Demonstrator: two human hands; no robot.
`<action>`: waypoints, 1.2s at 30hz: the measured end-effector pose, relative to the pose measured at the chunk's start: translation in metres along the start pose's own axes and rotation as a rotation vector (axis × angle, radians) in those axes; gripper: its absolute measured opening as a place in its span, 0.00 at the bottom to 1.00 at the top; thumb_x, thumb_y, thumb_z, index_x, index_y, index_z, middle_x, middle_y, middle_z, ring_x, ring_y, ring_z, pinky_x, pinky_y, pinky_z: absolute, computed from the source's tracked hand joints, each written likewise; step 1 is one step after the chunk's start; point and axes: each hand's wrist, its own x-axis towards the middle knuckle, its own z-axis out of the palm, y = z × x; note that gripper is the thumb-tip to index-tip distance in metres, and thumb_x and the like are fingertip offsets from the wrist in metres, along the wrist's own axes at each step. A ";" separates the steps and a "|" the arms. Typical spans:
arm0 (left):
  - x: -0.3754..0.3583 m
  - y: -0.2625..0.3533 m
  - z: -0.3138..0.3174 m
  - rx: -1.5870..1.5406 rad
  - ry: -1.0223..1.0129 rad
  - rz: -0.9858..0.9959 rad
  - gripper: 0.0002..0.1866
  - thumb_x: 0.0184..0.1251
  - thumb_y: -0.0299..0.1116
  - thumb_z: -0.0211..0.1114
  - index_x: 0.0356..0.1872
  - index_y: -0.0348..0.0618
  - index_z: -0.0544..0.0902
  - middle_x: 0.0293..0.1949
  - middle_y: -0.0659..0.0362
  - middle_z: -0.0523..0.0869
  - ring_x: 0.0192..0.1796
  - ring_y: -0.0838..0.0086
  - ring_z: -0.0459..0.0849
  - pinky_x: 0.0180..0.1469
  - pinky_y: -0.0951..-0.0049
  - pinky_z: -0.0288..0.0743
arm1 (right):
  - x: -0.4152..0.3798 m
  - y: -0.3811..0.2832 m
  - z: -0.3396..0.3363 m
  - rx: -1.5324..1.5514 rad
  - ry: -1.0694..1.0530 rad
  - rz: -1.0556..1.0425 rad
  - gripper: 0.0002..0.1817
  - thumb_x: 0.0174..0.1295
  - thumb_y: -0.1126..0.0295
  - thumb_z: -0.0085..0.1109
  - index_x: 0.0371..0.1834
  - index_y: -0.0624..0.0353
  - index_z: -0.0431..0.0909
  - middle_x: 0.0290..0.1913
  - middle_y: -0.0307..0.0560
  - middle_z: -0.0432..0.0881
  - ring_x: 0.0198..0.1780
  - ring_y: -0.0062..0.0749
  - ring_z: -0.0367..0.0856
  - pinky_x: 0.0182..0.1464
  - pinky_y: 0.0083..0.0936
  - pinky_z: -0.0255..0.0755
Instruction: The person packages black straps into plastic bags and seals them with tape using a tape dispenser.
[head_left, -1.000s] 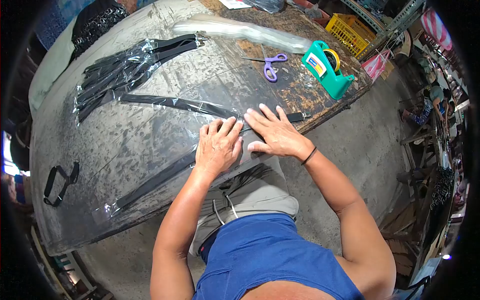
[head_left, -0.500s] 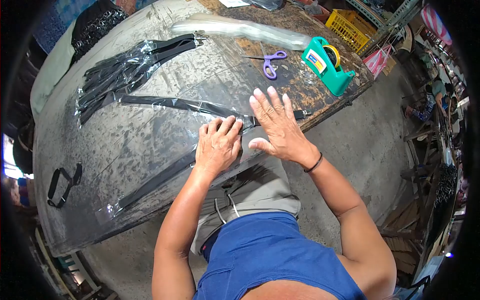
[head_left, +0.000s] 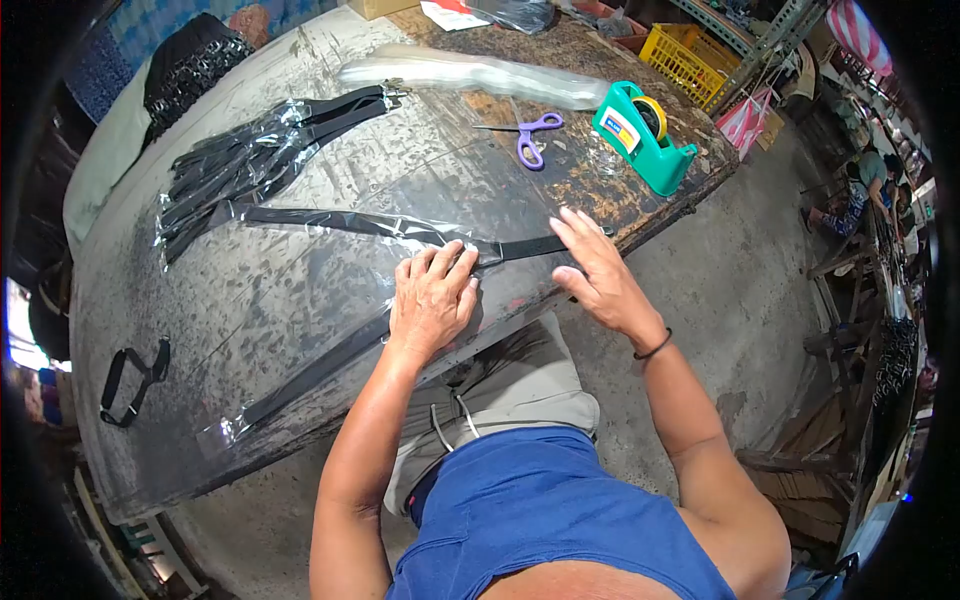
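Note:
My left hand lies palm down at the table's near edge, its fingertips pressing on a black elastic strap partly inside a transparent plastic sleeve. The strap's bare end, with a metal clip, runs to the right. Over that end hovers my right hand, fingers stretched out and thumb apart, holding nothing. Another black strap in plastic stretches along the near edge, left of my left hand. Farther back lies a pile of plastic-wrapped black straps with metal clips.
Purple-handled scissors and a green tape dispenser lie on the table's right side, near a stack of transparent plastic sleeves. A looped black strap is at far left. Beyond stands a yellow crate. Another person sits at far right.
My right hand has moved right and slightly down, from beside my left hand to the strap's clip end. My left hand has stayed pressed on the strap.

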 end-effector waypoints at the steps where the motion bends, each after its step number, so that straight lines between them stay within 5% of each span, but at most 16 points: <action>1: -0.001 -0.002 0.001 -0.020 0.037 0.008 0.24 0.67 0.40 0.67 0.65 0.53 0.82 0.66 0.58 0.80 0.65 0.60 0.76 0.69 0.52 0.63 | -0.008 0.001 -0.004 0.003 0.004 -0.003 0.35 0.74 0.51 0.58 0.79 0.57 0.66 0.81 0.59 0.63 0.82 0.58 0.57 0.81 0.50 0.51; 7: 0.004 -0.010 -0.020 -0.322 0.214 -0.013 0.15 0.68 0.32 0.66 0.54 0.49 0.89 0.62 0.54 0.83 0.65 0.58 0.78 0.71 0.56 0.66 | -0.056 0.013 -0.007 0.149 0.062 0.230 0.30 0.74 0.56 0.60 0.74 0.62 0.72 0.78 0.61 0.67 0.78 0.56 0.64 0.79 0.42 0.58; 10: 0.012 0.007 -0.102 -0.653 0.481 -0.145 0.09 0.70 0.22 0.61 0.43 0.38 0.90 0.55 0.53 0.87 0.58 0.66 0.83 0.64 0.64 0.76 | -0.076 0.018 -0.008 0.136 0.072 0.325 0.30 0.74 0.56 0.60 0.73 0.61 0.73 0.77 0.61 0.68 0.78 0.55 0.66 0.78 0.41 0.59; 12: 0.002 0.010 -0.159 -0.829 0.717 0.038 0.07 0.69 0.18 0.62 0.37 0.37 0.88 0.42 0.51 0.88 0.49 0.67 0.85 0.53 0.68 0.78 | -0.085 0.023 -0.009 0.131 0.062 0.371 0.30 0.74 0.56 0.60 0.73 0.61 0.73 0.77 0.61 0.69 0.78 0.55 0.66 0.78 0.41 0.60; 13: -0.004 0.027 -0.195 -0.363 0.776 0.207 0.10 0.72 0.19 0.57 0.35 0.38 0.86 0.40 0.50 0.89 0.44 0.66 0.84 0.45 0.66 0.78 | -0.089 0.027 -0.009 0.119 0.085 0.371 0.30 0.73 0.57 0.61 0.73 0.61 0.73 0.76 0.61 0.69 0.77 0.55 0.67 0.77 0.41 0.61; 15: -0.013 0.061 -0.260 -1.144 0.694 0.326 0.13 0.72 0.24 0.51 0.24 0.38 0.75 0.26 0.53 0.81 0.27 0.67 0.78 0.31 0.65 0.72 | -0.090 0.032 -0.008 0.101 0.108 0.369 0.29 0.72 0.58 0.63 0.72 0.61 0.74 0.76 0.61 0.70 0.77 0.55 0.68 0.77 0.41 0.62; 17: -0.079 0.056 -0.307 -1.230 0.839 -0.100 0.16 0.69 0.27 0.52 0.18 0.41 0.70 0.18 0.57 0.72 0.18 0.70 0.70 0.28 0.66 0.71 | -0.087 0.036 -0.014 0.099 0.197 0.328 0.26 0.70 0.63 0.65 0.69 0.62 0.77 0.73 0.61 0.74 0.74 0.53 0.71 0.75 0.39 0.65; 19: -0.068 0.071 -0.308 -1.256 0.697 0.078 0.11 0.59 0.28 0.67 0.18 0.43 0.78 0.18 0.63 0.73 0.22 0.77 0.69 0.35 0.73 0.69 | -0.080 0.041 -0.022 0.068 0.275 0.299 0.24 0.69 0.65 0.65 0.66 0.62 0.79 0.70 0.59 0.77 0.71 0.52 0.75 0.72 0.38 0.67; 20: -0.041 0.061 -0.339 -1.162 -0.017 0.392 0.21 0.77 0.62 0.58 0.67 0.82 0.82 0.31 0.69 0.77 0.29 0.77 0.70 0.38 0.71 0.68 | -0.077 0.044 -0.029 0.059 0.341 0.268 0.22 0.68 0.68 0.66 0.63 0.62 0.81 0.66 0.58 0.80 0.68 0.50 0.78 0.70 0.37 0.70; 23: -0.016 0.060 -0.326 -1.197 -0.029 0.734 0.20 0.78 0.62 0.57 0.68 0.89 0.79 0.24 0.69 0.76 0.23 0.77 0.67 0.29 0.73 0.63 | -0.063 0.054 -0.052 0.043 0.450 0.269 0.17 0.68 0.69 0.65 0.59 0.62 0.83 0.58 0.54 0.84 0.61 0.47 0.82 0.65 0.36 0.73; 24: 0.000 0.072 -0.331 -1.070 -0.052 0.849 0.09 0.77 0.46 0.63 0.49 0.72 0.91 0.22 0.68 0.74 0.21 0.77 0.65 0.27 0.72 0.63 | -0.059 0.057 -0.059 0.024 0.499 0.253 0.15 0.68 0.71 0.65 0.55 0.62 0.85 0.54 0.52 0.85 0.56 0.43 0.84 0.61 0.34 0.76; 25: -0.010 0.072 -0.349 -1.064 -0.045 0.838 0.09 0.77 0.46 0.63 0.49 0.72 0.91 0.22 0.68 0.74 0.21 0.77 0.65 0.27 0.72 0.63 | -0.056 0.059 -0.067 0.023 0.536 0.246 0.13 0.68 0.71 0.65 0.54 0.62 0.85 0.51 0.49 0.85 0.53 0.37 0.85 0.58 0.30 0.76; 27: -0.025 0.075 -0.380 -0.905 -0.315 0.358 0.06 0.65 0.32 0.67 0.28 0.57 0.84 0.21 0.67 0.74 0.20 0.77 0.66 0.28 0.71 0.65 | -0.052 0.065 -0.080 0.034 0.586 0.247 0.11 0.70 0.72 0.64 0.53 0.61 0.86 0.48 0.45 0.85 0.50 0.31 0.84 0.55 0.26 0.76; 28: -0.023 0.065 -0.350 -1.269 -0.209 0.572 0.14 0.54 0.26 0.67 0.19 0.54 0.70 0.21 0.66 0.75 0.20 0.77 0.67 0.27 0.70 0.66 | -0.051 0.068 -0.086 0.040 0.579 0.240 0.11 0.70 0.72 0.64 0.53 0.61 0.86 0.48 0.45 0.85 0.50 0.31 0.84 0.55 0.26 0.76; 31: 0.008 0.075 -0.368 -1.031 -0.408 0.739 0.08 0.57 0.28 0.67 0.23 0.55 0.78 0.22 0.66 0.76 0.20 0.77 0.68 0.26 0.71 0.65 | -0.049 0.081 -0.098 -0.023 0.611 0.265 0.09 0.72 0.72 0.63 0.52 0.61 0.86 0.46 0.41 0.85 0.47 0.25 0.82 0.52 0.23 0.75; 36: 0.014 0.073 -0.353 -1.220 -0.377 0.724 0.04 0.61 0.32 0.70 0.36 0.56 0.88 0.23 0.66 0.77 0.20 0.78 0.68 0.25 0.72 0.65 | -0.050 0.098 -0.098 0.174 0.678 0.356 0.08 0.73 0.72 0.61 0.50 0.62 0.86 0.44 0.34 0.83 0.45 0.18 0.78 0.50 0.20 0.73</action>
